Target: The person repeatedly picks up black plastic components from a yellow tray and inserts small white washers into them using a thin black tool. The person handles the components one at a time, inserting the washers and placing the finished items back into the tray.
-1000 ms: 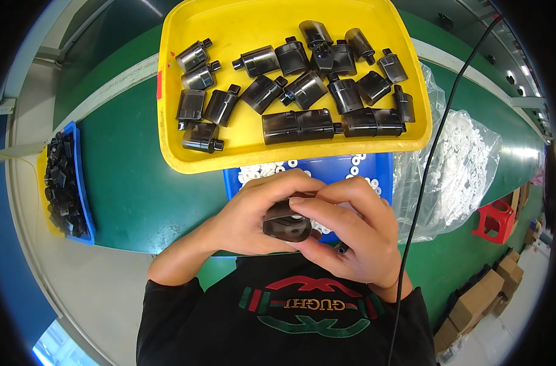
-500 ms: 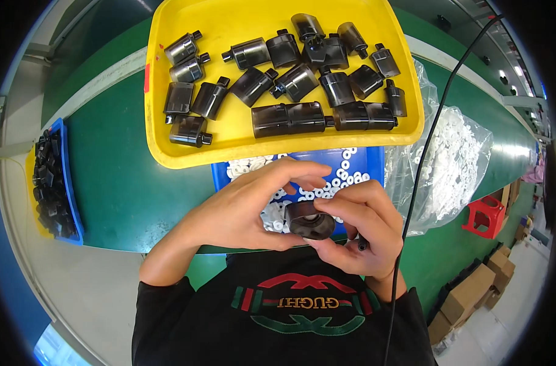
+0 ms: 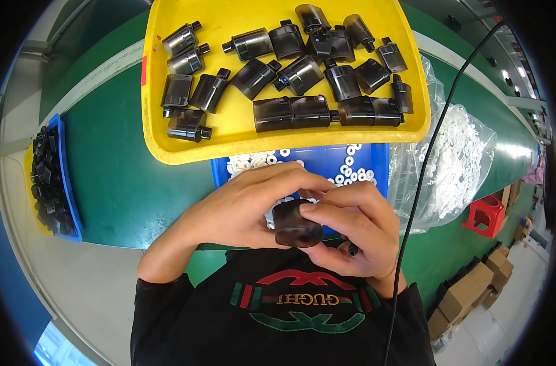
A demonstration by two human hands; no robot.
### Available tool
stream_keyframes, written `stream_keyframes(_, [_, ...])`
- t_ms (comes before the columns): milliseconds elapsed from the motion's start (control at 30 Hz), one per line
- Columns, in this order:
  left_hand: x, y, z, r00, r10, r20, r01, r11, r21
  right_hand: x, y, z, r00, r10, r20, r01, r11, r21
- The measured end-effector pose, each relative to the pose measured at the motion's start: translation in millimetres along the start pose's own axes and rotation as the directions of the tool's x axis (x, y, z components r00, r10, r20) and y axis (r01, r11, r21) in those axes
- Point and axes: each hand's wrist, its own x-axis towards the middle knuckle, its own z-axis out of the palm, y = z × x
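Both my hands meet close to my chest around one dark smoky plastic cartridge (image 3: 297, 224). My left hand (image 3: 247, 207) cups it from the left and above, and my right hand (image 3: 357, 229) pinches it with thumb and fingers from the right. A small black piece (image 3: 351, 249) shows under my right fingers. Just beyond my hands lies a blue tray (image 3: 326, 160) of small white rings. Past that sits a yellow tray (image 3: 229, 137) holding several more dark cartridges.
A clear plastic bag of white parts (image 3: 455, 165) lies to the right on the green belt (image 3: 113, 177). A blue bin of small black parts (image 3: 49, 180) stands at the far left. A black cable (image 3: 424, 165) hangs on the right. A red stool (image 3: 488, 213) and cardboard boxes (image 3: 467, 299) stand on the floor.
The view has shifted so the trays sit a little further left. My hands have turned the cartridge, which now shows more fully between my fingers, and the right thumb presses on its top.
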Motion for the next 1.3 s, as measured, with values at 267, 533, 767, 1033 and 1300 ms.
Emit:
stream_keyframes(267, [-3.2, -6.4, -0.4, 0.998, 0.057, 0.009, -0.057, 0.998, 0.009, 2.4, -9.0, -1.0, 0.999, 0.054, -0.003, -0.054, 0.998, 0.024])
stream_keyframes(533, [-3.4, 0.1, 3.1, 0.998, 0.017, -0.061, -0.014, 0.999, 0.042, 18.8, -12.0, -27.9, 0.956, -0.173, -0.236, 0.279, 0.780, 0.560])
stream_keyframes(767, [-5.6, -4.4, 1.3, 0.999, -0.022, -0.035, 0.024, 0.998, 0.054, 40.0, -15.5, -24.6, 0.958, -0.202, -0.203, 0.276, 0.459, 0.844])
stream_keyframes(1033, [-4.0, -5.3, 4.5, 0.996, 0.042, -0.075, -0.037, 0.997, 0.070, 40.4, -14.3, 11.2, 0.979, -0.099, -0.177, 0.202, 0.511, 0.835])
stream_keyframes(1300, [-5.6, -5.8, 3.6, 0.997, 0.042, -0.058, -0.042, 0.999, -0.003, 39.8, -14.3, 20.0, 0.978, -0.082, -0.191, 0.205, 0.537, 0.818])
